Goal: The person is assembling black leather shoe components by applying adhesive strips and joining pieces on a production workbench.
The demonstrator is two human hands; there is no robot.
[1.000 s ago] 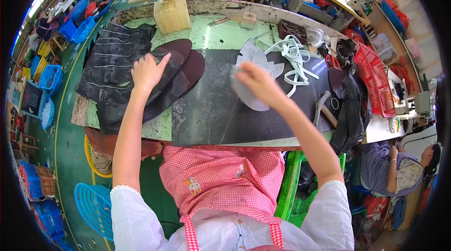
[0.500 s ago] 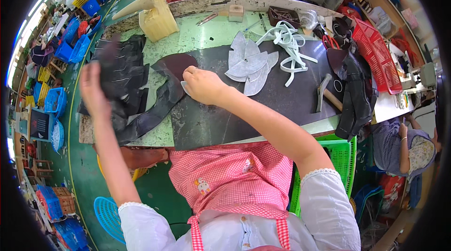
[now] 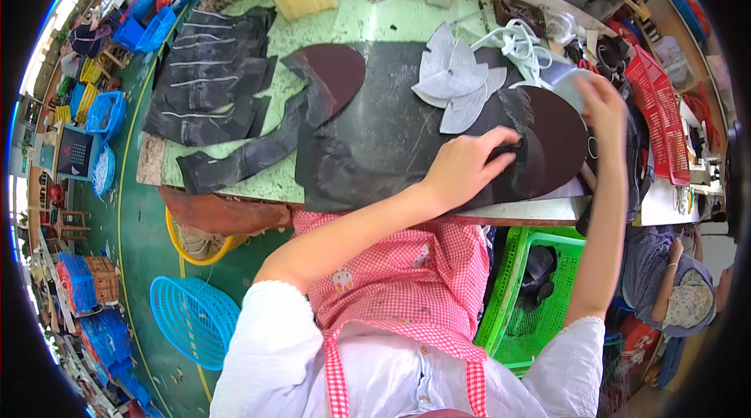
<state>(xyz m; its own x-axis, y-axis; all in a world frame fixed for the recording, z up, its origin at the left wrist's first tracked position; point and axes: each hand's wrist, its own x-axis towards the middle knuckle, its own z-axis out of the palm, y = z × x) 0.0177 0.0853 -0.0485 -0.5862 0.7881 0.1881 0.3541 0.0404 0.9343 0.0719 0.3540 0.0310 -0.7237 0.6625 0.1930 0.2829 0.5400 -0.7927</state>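
left hand (image 3: 460,173), fingers pinched on one maroon-ended black piece (image 3: 557,140) of two; right hand (image 3: 605,107), fingers too blurred to tell

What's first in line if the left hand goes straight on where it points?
The left hand is at the dark piece; straight on, it would likely meet that piece's maroon rounded end, though depth is unclear.

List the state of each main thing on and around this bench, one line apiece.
Left hand, closed on the held shoe piece
Held shoe piece, maroon end showing
Right hand, blurred, grip unclear
Other shoe piece, lying unheld
Grey pieces, overlapping, fanned out
White straps, tangled together
Black pieces, laid in a row
Green crate, open, dark items inside
Blue basket, open, on the floor
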